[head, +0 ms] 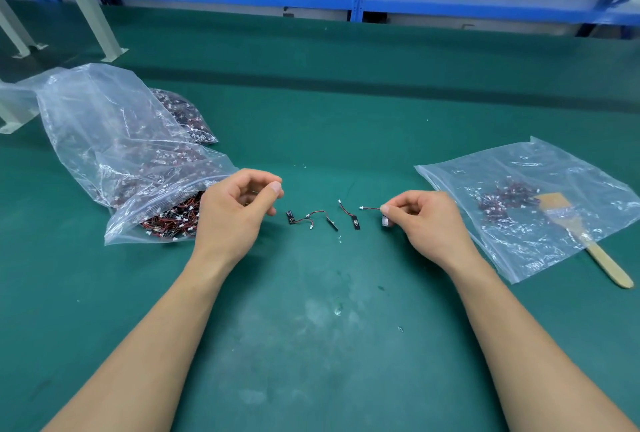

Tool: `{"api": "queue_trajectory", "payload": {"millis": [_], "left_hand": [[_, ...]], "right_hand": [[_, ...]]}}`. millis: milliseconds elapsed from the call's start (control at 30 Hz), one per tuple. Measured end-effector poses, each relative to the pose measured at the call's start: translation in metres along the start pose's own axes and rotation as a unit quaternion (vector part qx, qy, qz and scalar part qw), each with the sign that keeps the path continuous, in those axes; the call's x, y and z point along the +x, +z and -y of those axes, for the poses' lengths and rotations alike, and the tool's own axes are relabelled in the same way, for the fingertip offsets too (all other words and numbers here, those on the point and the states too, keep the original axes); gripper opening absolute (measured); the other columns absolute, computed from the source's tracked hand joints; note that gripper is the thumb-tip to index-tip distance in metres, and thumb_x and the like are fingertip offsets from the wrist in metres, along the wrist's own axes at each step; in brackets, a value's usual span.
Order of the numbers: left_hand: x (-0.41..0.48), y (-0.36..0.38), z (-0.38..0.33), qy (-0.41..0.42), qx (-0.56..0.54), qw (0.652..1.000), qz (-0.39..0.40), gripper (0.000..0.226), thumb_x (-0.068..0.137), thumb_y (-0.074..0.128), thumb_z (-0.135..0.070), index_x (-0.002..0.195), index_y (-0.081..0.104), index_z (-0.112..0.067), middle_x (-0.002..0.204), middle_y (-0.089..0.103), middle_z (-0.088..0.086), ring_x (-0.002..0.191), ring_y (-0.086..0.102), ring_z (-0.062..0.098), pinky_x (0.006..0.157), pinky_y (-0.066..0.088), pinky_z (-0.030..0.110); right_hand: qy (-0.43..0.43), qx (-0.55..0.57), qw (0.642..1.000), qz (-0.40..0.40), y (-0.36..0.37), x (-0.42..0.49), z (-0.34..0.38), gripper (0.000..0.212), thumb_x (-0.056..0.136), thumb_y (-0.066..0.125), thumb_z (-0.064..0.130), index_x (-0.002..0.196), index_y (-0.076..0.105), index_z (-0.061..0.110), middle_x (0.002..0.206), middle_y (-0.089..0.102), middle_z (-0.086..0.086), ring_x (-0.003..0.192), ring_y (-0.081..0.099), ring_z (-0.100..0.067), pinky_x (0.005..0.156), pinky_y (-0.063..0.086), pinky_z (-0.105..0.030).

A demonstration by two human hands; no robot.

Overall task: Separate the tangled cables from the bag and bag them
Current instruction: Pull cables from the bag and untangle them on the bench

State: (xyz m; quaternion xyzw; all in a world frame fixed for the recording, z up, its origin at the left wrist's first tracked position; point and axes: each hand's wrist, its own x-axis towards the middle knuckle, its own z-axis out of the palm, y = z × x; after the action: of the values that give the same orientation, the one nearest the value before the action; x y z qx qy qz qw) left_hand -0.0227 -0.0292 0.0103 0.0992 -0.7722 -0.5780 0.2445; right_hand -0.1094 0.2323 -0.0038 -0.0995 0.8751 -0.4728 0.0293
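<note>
Cables (323, 218): short red-black leads, white plugs; right hand (427, 220) pinches one, left hand (235, 210) curled empty.

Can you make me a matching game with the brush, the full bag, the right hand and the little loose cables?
Things:
1. wooden brush
2. full bag
3. right hand
4. loose cables

Places or states:
A. pinching one small cable
B. lying on the flatter bag at the right
C. on the green mat between the hands
D. at the left, stuffed with red and black cables

Pairs: 1-B, 2-D, 3-A, 4-C
</note>
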Motion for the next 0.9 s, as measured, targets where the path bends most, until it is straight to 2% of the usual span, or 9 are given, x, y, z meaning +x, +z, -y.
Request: {"api": "queue_trajectory", "payload": {"millis": [67, 233, 367, 433, 567, 667, 733, 800, 900], "left_hand": [[0.0, -0.002, 0.0, 0.005, 0.013, 1.0, -0.009, 0.015, 0.091, 0.069, -0.011, 0.085, 0.072, -0.025, 0.078, 0.073, -0.006, 0.058, 0.063, 0.007, 0.062, 0.048, 0.013], [0.0, -0.005, 0.004, 0.007, 0.058, 0.998, -0.019, 0.017, 0.09, 0.071, -0.016, 0.082, 0.072, -0.031, 0.078, 0.073, -0.01, 0.067, 0.063, 0.014, 0.068, 0.058, 0.03], [0.0, -0.009, 0.01, 0.023, 0.121, 0.992, -0.027, 0.018, 0.088, 0.072, -0.023, 0.078, 0.07, -0.037, 0.076, 0.07, -0.019, 0.057, 0.053, 0.004, 0.062, 0.045, 0.015], [-0.001, -0.011, 0.011, 0.022, 0.143, 0.989, -0.026, 0.016, 0.087, 0.072, -0.024, 0.078, 0.07, -0.037, 0.076, 0.069, -0.019, 0.056, 0.051, 0.004, 0.062, 0.045, 0.019], [-0.001, -0.016, 0.01, 0.004, 0.21, 0.977, -0.027, 0.01, 0.086, 0.071, -0.026, 0.079, 0.069, -0.033, 0.073, 0.066, -0.024, 0.056, 0.054, 0.008, 0.067, 0.05, 0.028], [0.001, -0.022, 0.007, -0.002, 0.313, 0.948, -0.049, 0.009, 0.084, 0.066, -0.027, 0.075, 0.066, -0.032, 0.062, 0.062, -0.022, 0.064, 0.059, 0.013, 0.069, 0.052, 0.034], [0.002, -0.025, 0.006, 0.002, 0.365, 0.929, -0.064, 0.007, 0.083, 0.064, -0.028, 0.081, 0.067, -0.033, 0.063, 0.061, -0.019, 0.069, 0.059, 0.018, 0.067, 0.048, 0.033], [0.003, -0.026, 0.007, 0.008, 0.403, 0.913, -0.065, 0.013, 0.085, 0.062, -0.025, 0.093, 0.071, -0.031, 0.073, 0.064, -0.015, 0.075, 0.058, 0.021, 0.065, 0.044, 0.033], [0.005, -0.028, 0.01, 0.029, 0.454, 0.889, -0.057, 0.025, 0.088, 0.062, -0.019, 0.111, 0.073, -0.023, 0.091, 0.072, 0.0, 0.091, 0.061, 0.034, 0.072, 0.049, 0.04]], "right_hand": [[-0.006, -0.032, 0.999, -0.003, 0.002, 0.0, -0.001, 0.02, 0.091, 0.071, 0.026, 0.071, 0.072, 0.025, 0.065, 0.071, 0.015, 0.048, 0.049, 0.001, 0.048, 0.035, -0.013], [-0.018, -0.1, 0.995, -0.009, 0.004, 0.001, -0.002, 0.021, 0.089, 0.073, 0.031, 0.069, 0.07, 0.028, 0.062, 0.069, 0.019, 0.059, 0.055, -0.006, 0.061, 0.048, -0.031], [-0.019, -0.127, 0.992, -0.011, 0.005, 0.001, -0.002, 0.021, 0.089, 0.072, 0.034, 0.068, 0.07, 0.032, 0.062, 0.067, 0.021, 0.062, 0.058, -0.009, 0.064, 0.053, -0.035], [-0.02, -0.129, 0.991, -0.008, 0.004, 0.001, -0.002, 0.02, 0.089, 0.072, 0.034, 0.069, 0.07, 0.035, 0.061, 0.066, 0.022, 0.065, 0.059, -0.008, 0.065, 0.053, -0.034], [-0.017, -0.096, 0.995, -0.014, 0.004, 0.001, -0.002, 0.018, 0.089, 0.071, 0.036, 0.07, 0.072, 0.034, 0.06, 0.065, 0.009, 0.059, 0.055, -0.011, 0.064, 0.051, -0.034], [-0.018, -0.074, 0.997, -0.024, 0.003, 0.001, -0.002, 0.022, 0.09, 0.068, 0.033, 0.069, 0.071, 0.03, 0.063, 0.065, 0.0, 0.06, 0.056, -0.019, 0.064, 0.052, -0.035], [-0.016, -0.061, 0.998, -0.028, 0.003, 0.001, -0.002, 0.022, 0.091, 0.067, 0.031, 0.07, 0.071, 0.026, 0.064, 0.065, -0.002, 0.064, 0.059, -0.022, 0.064, 0.053, -0.036], [-0.016, -0.053, 0.998, -0.029, 0.003, 0.001, -0.003, 0.021, 0.091, 0.067, 0.031, 0.071, 0.071, 0.025, 0.064, 0.065, -0.003, 0.065, 0.059, -0.023, 0.064, 0.052, -0.035], [-0.014, -0.039, 0.999, -0.03, 0.003, 0.001, -0.004, 0.021, 0.09, 0.067, 0.031, 0.071, 0.071, 0.025, 0.065, 0.065, -0.005, 0.067, 0.06, -0.025, 0.062, 0.051, -0.033]]}}
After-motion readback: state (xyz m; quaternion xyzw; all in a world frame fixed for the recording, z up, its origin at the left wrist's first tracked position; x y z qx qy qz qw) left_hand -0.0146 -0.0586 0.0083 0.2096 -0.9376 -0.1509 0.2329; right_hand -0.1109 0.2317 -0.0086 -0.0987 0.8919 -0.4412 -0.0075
